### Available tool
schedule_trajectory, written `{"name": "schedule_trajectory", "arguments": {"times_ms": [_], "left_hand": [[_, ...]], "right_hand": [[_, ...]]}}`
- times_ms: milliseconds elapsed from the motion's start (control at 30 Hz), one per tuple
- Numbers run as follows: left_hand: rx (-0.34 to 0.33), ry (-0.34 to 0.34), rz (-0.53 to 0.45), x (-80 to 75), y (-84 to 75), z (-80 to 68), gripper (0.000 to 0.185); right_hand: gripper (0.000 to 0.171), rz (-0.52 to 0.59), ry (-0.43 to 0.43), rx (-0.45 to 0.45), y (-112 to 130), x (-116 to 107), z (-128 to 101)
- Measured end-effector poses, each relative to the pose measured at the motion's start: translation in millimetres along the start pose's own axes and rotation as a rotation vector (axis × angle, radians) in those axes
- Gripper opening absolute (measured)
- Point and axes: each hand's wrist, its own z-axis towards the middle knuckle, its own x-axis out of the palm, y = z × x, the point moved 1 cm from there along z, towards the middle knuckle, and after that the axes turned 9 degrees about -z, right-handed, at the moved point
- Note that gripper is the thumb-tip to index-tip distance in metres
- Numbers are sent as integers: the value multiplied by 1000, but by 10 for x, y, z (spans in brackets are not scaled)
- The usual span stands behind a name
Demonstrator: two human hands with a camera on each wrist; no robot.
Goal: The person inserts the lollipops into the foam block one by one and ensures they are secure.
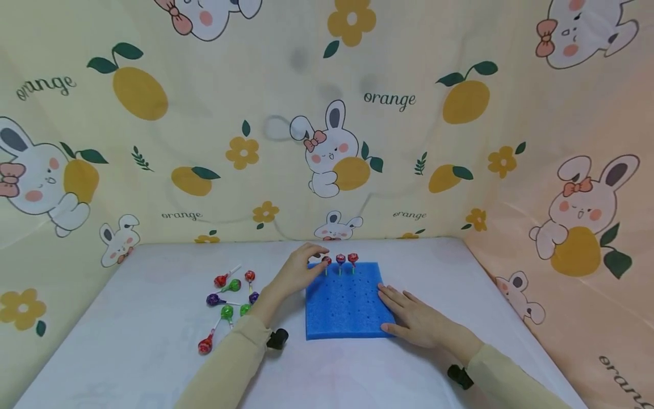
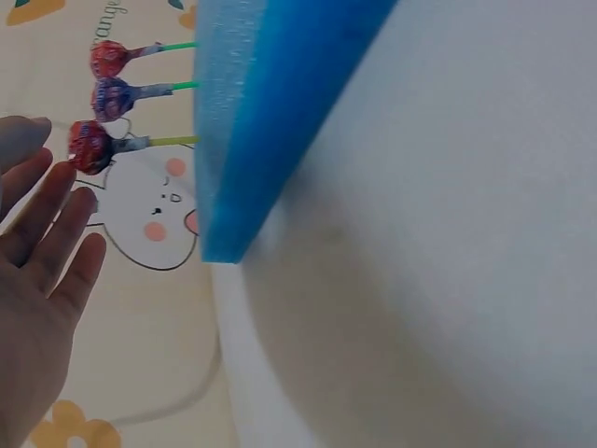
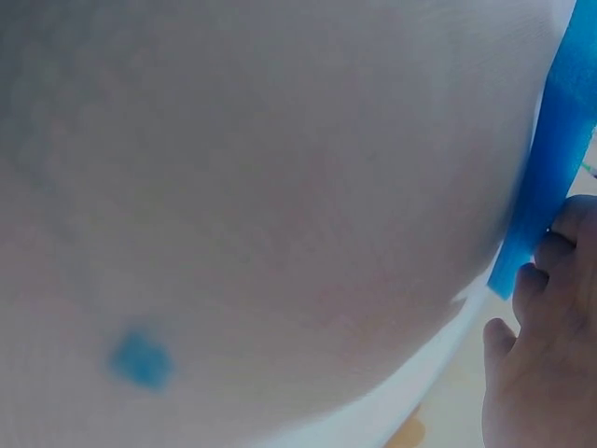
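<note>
A blue foam board (image 1: 347, 307) dotted with small holes lies on the table. Three lollipops stand upright in a row along its far edge: a red one (image 1: 353, 258) on the right, a purple-and-red one (image 1: 340, 259) in the middle and a dark red one (image 1: 327, 261) on the left. My left hand (image 1: 300, 266) is at the left lollipop, its thumb and fingers apart. In the left wrist view, the fingertips (image 2: 86, 198) are right beside that lollipop's head (image 2: 90, 147). My right hand (image 1: 416, 318) rests with fairly straight fingers on the board's right edge.
Left of the board, several loose lollipops lie on the white table (image 1: 138, 341), among them a red one (image 1: 205, 345), a purple one (image 1: 213, 299) and a green one (image 1: 227, 312). My left forearm partly covers this group. A printed curtain (image 1: 276, 187) stands behind the table.
</note>
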Motion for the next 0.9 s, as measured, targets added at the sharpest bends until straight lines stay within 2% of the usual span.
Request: {"name": "schedule_trajectory", "arguments": {"times_ms": [367, 700, 900], "left_hand": [[92, -83, -29, -193, -159, -104, 33], [101, -82, 14, -410, -276, -280, 32], [102, -65, 39, -572, -259, -398, 31]], "right_hand": [[91, -1, -1, 4, 1, 5, 0], [89, -3, -9, 1, 14, 11, -16], [90, 3, 3, 18, -9, 16, 1]]}}
